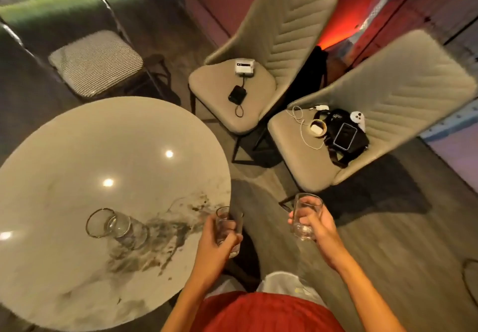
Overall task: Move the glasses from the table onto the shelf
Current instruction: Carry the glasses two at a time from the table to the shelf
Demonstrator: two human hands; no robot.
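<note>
One glass [117,224] is standing on the round bench [77,155], near its right edge, upright as far as the wide lens shows. The left hand [216,243] is gripping a second glass [229,228] just past the bench's rim. The right hand [314,224] is wrapping around a third glass [305,215] over the floor [388,241], apart from the left. Beyond them, two padded chairs [258,93] are carrying small devices, cables and a phone [344,135].
</note>
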